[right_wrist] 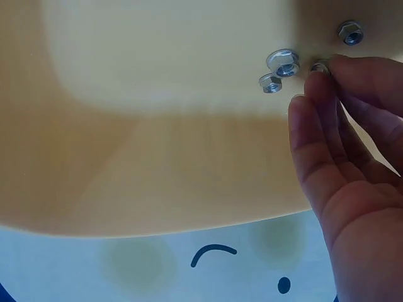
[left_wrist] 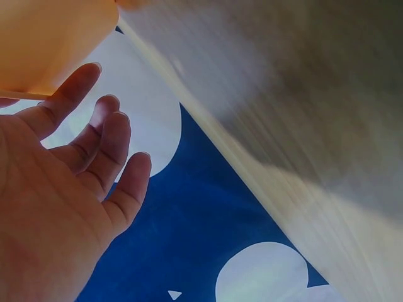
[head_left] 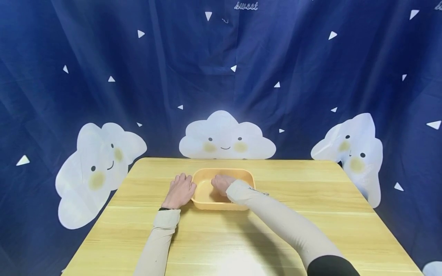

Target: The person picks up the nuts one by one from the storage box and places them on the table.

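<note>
A shallow orange plastic bin (head_left: 221, 206) rests on the table. At its left end my left hand (head_left: 179, 191) holds the rim; in the left wrist view that hand (left_wrist: 69, 170) has its index finger against the outer wall, with the other fingers loosely bent. My right hand (head_left: 222, 184) reaches inside the bin. Seen from the right wrist, its thumb and fingertips pinch a small metal nut (right_wrist: 320, 65), mostly covered. Close by on the bin floor lie a larger flange nut (right_wrist: 283, 63), a smaller nut (right_wrist: 271, 83) touching it, and another nut (right_wrist: 350, 33).
Small metal pieces (head_left: 264, 193) show just right of the bin, partly behind the right sleeve. The wooden table (head_left: 207, 237) extends around the bin. A blue curtain (head_left: 293, 103) with white clouds hangs behind the table's far edge.
</note>
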`<state>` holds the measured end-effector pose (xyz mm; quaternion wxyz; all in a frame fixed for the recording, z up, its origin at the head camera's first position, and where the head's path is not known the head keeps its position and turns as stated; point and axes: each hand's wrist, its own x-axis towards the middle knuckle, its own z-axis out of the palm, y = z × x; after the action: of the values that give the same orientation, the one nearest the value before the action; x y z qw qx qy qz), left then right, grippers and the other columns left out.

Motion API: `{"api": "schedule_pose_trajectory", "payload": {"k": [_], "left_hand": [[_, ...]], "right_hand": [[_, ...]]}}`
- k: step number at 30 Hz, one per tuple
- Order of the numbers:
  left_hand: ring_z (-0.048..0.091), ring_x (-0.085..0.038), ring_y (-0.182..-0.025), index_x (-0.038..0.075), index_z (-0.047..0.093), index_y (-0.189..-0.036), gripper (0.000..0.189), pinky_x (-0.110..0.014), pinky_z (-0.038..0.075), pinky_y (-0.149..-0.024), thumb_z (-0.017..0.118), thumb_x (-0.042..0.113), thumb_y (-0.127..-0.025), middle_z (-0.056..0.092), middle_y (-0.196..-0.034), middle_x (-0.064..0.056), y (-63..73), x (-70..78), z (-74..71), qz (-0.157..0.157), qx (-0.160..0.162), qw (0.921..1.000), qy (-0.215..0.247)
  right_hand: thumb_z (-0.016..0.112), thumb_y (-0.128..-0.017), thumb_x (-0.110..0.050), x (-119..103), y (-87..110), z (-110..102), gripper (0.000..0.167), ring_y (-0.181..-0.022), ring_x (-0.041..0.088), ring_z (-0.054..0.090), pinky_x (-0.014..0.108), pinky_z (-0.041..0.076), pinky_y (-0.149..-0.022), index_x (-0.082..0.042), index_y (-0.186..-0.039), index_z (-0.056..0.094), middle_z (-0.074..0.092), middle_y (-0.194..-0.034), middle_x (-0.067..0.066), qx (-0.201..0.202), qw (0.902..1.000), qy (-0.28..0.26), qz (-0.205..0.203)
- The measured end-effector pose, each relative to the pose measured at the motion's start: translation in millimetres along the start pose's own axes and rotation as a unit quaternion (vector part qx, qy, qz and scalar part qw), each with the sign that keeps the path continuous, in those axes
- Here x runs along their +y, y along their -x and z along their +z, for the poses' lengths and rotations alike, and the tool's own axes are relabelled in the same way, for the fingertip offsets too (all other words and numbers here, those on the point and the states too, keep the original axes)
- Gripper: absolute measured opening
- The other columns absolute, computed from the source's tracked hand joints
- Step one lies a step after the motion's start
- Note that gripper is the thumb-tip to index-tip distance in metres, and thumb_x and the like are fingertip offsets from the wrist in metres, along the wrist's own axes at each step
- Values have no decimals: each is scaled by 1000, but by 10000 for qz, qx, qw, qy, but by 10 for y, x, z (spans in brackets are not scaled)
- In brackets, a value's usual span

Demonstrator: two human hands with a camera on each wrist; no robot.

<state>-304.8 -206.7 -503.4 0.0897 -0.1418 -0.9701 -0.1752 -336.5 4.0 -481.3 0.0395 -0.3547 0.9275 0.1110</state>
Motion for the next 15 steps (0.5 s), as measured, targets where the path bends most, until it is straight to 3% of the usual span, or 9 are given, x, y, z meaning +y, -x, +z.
{"api": "schedule_pose_trajectory", "payload": {"k": [3, 8, 11, 15], "left_hand": [[43, -31, -88, 10, 55, -87, 23, -42, 36, -73, 44, 22, -104, 50, -95, -12, -3, -1, 2, 5, -7, 10000, -1], [42, -30, -87, 10, 55, -86, 24, -42, 36, -73, 43, 21, -104, 50, -94, -11, -5, -10, 16, 17, 26, 10000, -41], [42, -30, -87, 11, 55, -86, 24, -41, 36, -73, 43, 22, -104, 50, -94, -11, -2, -12, 19, 24, 30, 10000, -35], [42, -30, -86, 11, 55, -86, 24, -41, 35, -72, 42, 22, -104, 50, -94, -11, -5, -9, 16, 35, 19, 10000, -27]], "right_hand": [[64, -88, 9, -43, 62, -102, 19, -66, 10, 63, 17, 51, -59, -9, -92, 70, 73, -84, 3, -70, 9997, -177, 139], [63, -87, 8, -48, 124, -87, 20, -65, 8, 63, 16, 48, -56, -11, -91, 70, 73, -82, 3, 316, 9994, 106, 82], [62, -86, 7, -38, 160, -83, 19, -63, 7, 56, 17, 43, -55, -12, -86, 67, 69, -79, 1, 489, 9987, 160, 56], [64, -84, 8, -7, 167, -82, 21, -61, 7, 46, 18, 38, -55, -13, -81, 63, 64, -74, 0, 577, 9981, -207, 84]]}}
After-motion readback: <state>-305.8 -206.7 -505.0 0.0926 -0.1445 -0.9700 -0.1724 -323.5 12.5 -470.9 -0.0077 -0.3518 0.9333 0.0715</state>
